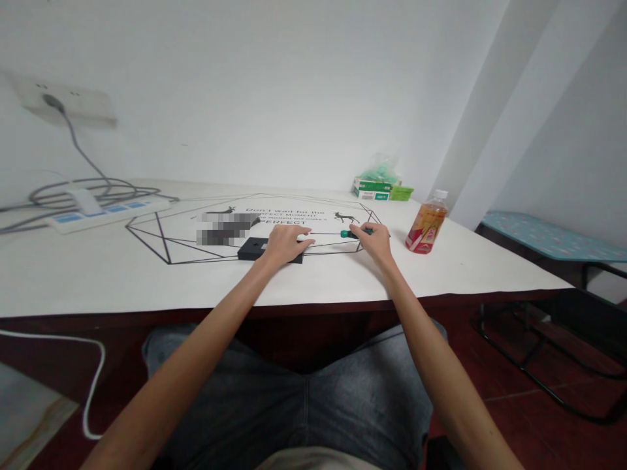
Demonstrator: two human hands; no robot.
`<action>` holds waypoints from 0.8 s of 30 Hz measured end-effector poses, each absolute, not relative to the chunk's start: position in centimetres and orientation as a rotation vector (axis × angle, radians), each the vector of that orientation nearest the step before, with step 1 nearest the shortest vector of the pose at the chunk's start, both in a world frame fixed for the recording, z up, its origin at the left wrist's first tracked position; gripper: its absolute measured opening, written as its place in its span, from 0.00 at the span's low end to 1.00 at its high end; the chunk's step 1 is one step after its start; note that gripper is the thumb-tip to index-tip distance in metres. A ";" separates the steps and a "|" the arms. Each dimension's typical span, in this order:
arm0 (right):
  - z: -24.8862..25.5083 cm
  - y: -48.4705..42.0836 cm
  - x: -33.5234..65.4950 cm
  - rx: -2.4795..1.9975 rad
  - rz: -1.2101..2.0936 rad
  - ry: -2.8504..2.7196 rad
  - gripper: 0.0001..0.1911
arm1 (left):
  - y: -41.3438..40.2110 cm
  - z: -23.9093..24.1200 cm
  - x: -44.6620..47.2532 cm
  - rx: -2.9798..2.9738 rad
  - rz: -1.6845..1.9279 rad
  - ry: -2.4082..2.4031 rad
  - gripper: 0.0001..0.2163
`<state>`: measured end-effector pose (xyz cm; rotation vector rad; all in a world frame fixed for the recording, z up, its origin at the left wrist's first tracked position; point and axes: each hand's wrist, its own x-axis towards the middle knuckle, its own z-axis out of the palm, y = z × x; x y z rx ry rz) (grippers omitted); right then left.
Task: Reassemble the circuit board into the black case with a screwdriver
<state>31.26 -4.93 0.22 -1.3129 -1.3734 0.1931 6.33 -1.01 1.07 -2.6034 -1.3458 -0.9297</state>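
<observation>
My right hand (pixel 376 243) is closed around the green handle of a screwdriver (pixel 345 234). Its thin shaft points left across the table, with the tip close to the fingers of my left hand (pixel 285 244). That left hand lies over a flat black box (pixel 251 249), hiding its middle. Thumb and fingers reach out to the right, apart from each other. Just behind the box is a dark object (pixel 251 222), largely covered by a pixelated patch, so its kind is unclear.
On the white table (pixel 196 284) a drink bottle (pixel 427 223) stands to the right. Green-and-white boxes (pixel 373 188) with a plastic bag (pixel 383 168) sit by the wall. A power strip (pixel 110 214) and grey cables (pixel 125 189) lie at left. A blue-topped surface (pixel 553 235) adjoins right.
</observation>
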 end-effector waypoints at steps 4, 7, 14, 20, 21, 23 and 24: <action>0.3 -5.0 31.2 -1.304 0.200 -1.364 0.27 | -1.3 1.4 4.2 -2.762 -0.853 -1.384 0.29; 0.3 -5.0 31.1 -1.294 0.245 -1.370 0.26 | -1.3 1.6 2.6 -2.908 -0.656 -1.397 0.40; 0.4 -5.8 30.6 -1.162 0.498 -1.413 0.23 | -0.7 2.1 1.9 -3.035 -0.866 -1.377 0.34; 0.3 -5.8 30.4 -1.148 0.482 -1.439 0.25 | -1.0 2.7 1.7 -3.079 -1.154 -1.361 0.31; 0.2 -5.7 30.4 -1.139 0.477 -1.438 0.25 | -1.1 2.7 1.7 -3.082 -1.161 -1.357 0.31; 0.2 -5.6 30.4 -1.133 0.466 -1.444 0.25 | -1.1 2.8 1.7 -3.075 -1.163 -1.358 0.30; 0.3 -5.7 30.3 -1.138 0.458 -1.448 0.26 | -1.1 2.8 1.8 -3.069 -1.163 -1.363 0.30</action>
